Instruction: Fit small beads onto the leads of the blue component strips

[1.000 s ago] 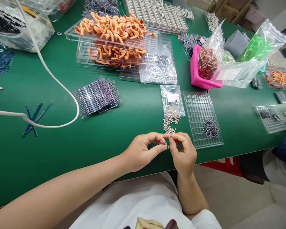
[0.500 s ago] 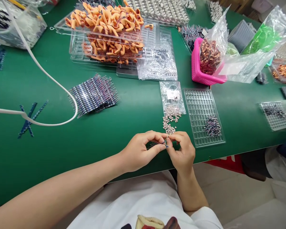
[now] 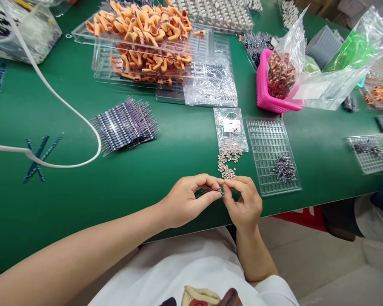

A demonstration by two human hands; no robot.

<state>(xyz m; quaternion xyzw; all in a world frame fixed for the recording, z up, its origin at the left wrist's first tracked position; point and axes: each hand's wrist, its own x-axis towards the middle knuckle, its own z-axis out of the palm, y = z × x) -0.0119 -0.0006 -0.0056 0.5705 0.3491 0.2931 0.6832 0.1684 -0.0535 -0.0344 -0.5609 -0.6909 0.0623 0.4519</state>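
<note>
My left hand is closed around a thin strip of wired parts, whose fine leads stick out between thumb and fingers. Touching it at the fingertips, my right hand is pinched near the strip's end; what it grips is too small to make out. Just beyond the fingers lies a pile of small round pieces, spilling from a clear labelled bag. To the right, a clear ribbed tray holds a bunch of small wired parts.
Stacked strips lie left of centre, near a white cable and crossed blue strips. Clear trays with orange pieces stand at the back. A pink basket holds bagged brown pieces. Another person's leg shows at far right.
My hands stay together in nearly the same place, with slight finger movement. The small pale piece seen between the fingertips is now mostly hidden.
</note>
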